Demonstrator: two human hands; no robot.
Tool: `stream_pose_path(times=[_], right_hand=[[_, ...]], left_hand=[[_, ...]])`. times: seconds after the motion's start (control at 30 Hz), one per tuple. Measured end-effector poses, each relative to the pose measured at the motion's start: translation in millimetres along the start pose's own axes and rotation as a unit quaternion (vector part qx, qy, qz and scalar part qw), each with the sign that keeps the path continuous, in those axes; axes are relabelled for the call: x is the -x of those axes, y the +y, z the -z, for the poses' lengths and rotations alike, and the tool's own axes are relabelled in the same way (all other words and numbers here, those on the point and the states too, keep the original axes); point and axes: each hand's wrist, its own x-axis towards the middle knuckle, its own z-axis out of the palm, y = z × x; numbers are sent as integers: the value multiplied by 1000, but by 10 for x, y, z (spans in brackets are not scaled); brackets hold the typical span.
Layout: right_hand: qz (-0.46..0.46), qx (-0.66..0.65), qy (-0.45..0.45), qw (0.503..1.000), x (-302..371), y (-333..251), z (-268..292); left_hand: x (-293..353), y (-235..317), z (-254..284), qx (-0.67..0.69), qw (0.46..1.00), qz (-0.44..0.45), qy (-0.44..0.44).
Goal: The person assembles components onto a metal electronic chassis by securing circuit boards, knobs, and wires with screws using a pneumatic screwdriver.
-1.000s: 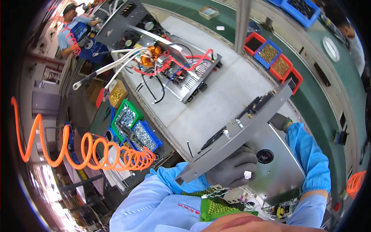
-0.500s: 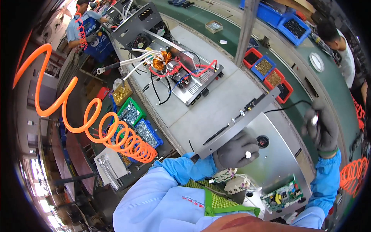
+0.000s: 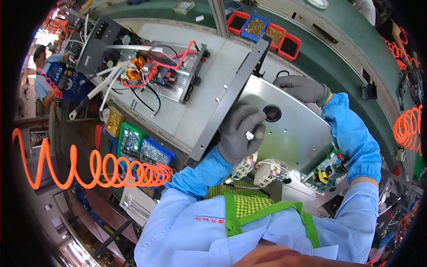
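Left hand, grey-gloved [image 3: 240,133]: curled, apparently pinching a small white plastic connector [image 3: 249,135] between bent fingers.
Right hand, grey-gloved [image 3: 304,89]: stretched out along the far edge of a flat silver sheet-metal plate [image 3: 296,129]; cannot tell what, if anything, is under the fingertips.
Hold: best kept steady from both sides, with the connector clear of metal edges and the right sleeve lifted off bare electronics.
Plate: between both hands, smooth and shiny, pierced by small holes, with a round black fitting [image 3: 272,113] just beside the left hand.
Long dark-grey metal panel [image 3: 213,127]: just left of the left hand, slanting away, apparently meeting the plate.
Green circuit board with a yellow component [image 3: 328,171]: bodyward of the right hand, near the blue sleeve.
Open silver metal chassis [image 3: 173,93]: beyond and left of the left hand, carrying an orange copper coil [image 3: 135,66].
Red and blue plastic trays [image 3: 288,56]: beyond the right hand, filled with small parts.
Orange coiled hose [image 3: 160,175]: left of the left hand, well apart.
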Motion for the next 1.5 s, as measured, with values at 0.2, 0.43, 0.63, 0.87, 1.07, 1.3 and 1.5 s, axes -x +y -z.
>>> stream_pose_path(times=[0.2, 0.43, 0.63, 0.87, 1.07, 1.3, 1.5], right_hand=[[51, -245, -96, 963, 2, 9, -229], [-20, -284, -90, 954, 69, 303, -191], [-56, 22, 35, 998, 76, -246, 136], [104, 389, 101, 910, 264, -1110, -625], [125, 496, 172, 842, 531, -1227, -1013], [-11, 368, 423, 828, 998, -1117, -1109], [-225, 469, 342, 782, 1088, -148, -1013]], left_hand=[[42, -40, -40, -13, 1000, -1, 6], [-174, 90, -17, -125, 987, -29, -96], [-2, -1, -87, 29, 999, 32, -22], [91, 24, -34, 229, 955, 184, 45], [-78, -11, -93, 129, 989, 63, -22], [-83, 19, -223, -78, 993, -19, -85], [-160, -144, -403, 91, 995, 40, -13]])
